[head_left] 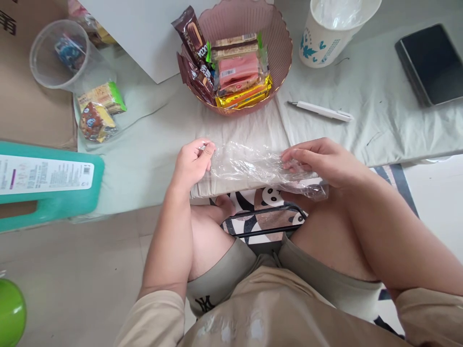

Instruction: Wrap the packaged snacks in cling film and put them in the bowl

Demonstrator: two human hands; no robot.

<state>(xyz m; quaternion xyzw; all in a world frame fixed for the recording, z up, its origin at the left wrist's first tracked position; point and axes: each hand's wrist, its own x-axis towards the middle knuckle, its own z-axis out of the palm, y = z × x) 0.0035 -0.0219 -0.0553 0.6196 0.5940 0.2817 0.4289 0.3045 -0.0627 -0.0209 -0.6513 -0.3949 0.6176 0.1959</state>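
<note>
Where clear plastic film [242, 166] stretches before the pink bowl [280, 53], its right end past the edge of the worktop [152, 178], the left hand [193, 162] pinches the left end; the right hand [321, 159] curves half-open at the other, its hold impossible to tell. Pale cloth [249, 127] separates film from bowl; right of the bowl lie a pen [321, 110] and, beyond, a paper cup [321, 43].

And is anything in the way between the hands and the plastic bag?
Nothing that I can see. The left hand pinches one end of the bag, and the right hand's fingers touch it near the other. The bowl and pen lie beyond, not between.
</note>
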